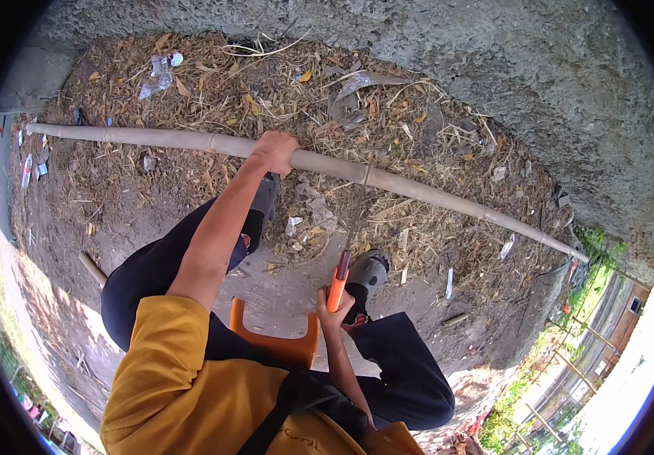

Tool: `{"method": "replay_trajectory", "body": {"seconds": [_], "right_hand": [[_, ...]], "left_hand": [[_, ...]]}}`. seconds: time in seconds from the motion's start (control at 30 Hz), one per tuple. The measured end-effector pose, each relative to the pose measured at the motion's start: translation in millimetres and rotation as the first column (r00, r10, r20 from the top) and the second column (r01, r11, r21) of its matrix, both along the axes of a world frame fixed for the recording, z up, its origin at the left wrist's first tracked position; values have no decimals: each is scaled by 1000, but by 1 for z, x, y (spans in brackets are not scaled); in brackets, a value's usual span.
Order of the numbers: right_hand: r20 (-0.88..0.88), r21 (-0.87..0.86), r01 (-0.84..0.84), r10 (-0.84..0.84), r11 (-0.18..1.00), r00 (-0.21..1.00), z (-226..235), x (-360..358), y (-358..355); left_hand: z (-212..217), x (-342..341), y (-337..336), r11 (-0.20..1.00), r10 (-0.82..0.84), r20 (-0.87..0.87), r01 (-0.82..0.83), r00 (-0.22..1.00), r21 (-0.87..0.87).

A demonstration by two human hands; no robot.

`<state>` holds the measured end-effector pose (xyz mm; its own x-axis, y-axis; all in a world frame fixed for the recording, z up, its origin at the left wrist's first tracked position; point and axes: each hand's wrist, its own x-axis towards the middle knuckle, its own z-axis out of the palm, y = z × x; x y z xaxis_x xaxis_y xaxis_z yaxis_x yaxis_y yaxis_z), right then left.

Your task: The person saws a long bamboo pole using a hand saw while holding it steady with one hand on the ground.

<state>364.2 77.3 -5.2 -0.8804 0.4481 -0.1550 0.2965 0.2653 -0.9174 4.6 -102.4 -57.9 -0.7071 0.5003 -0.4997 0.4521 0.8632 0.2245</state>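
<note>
A long bamboo pole [425, 192] lies crosswise in front of me, from the far left to the right side. Around its middle my left hand [274, 150] is closed, knuckles up. My right hand [334, 306] grips the orange handle of a hand saw [337, 287] between my knees. Its thin dark blade reaches away from me toward the pole and meets it at a joint, a short way right of my left hand. How deep the teeth sit in the bamboo is too small to tell.
An orange plastic stool [296, 347] is under me, and my grey shoes [372, 271] stand on the dirt. Dry leaves, straw and plastic scraps [161, 73] litter the ground. A rough grey wall [509, 64] bounds the far side. A short stick [92, 268] lies at left.
</note>
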Motion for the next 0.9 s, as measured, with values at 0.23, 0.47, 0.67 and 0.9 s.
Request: {"method": "replay_trajectory", "body": {"seconds": [0.23,0.47,0.67,0.9], "right_hand": [[21,-157,83,-80,984,997,-5,-50,14],[34,16,-21,21,1000,999,17,45,16],[108,130,88,-102,988,989,79,57,70],[-14,162,158,-158,974,987,144,70,86]], "left_hand": [[5,4,-5,1000,-11,5,11,1000,-24],[21,8,7,1000,-6,-33,6,999,-1],[0,31,7,991,127,-118,-130,985,-21],[-6,39,16,985,129,-185,-148,974,-92]]}}
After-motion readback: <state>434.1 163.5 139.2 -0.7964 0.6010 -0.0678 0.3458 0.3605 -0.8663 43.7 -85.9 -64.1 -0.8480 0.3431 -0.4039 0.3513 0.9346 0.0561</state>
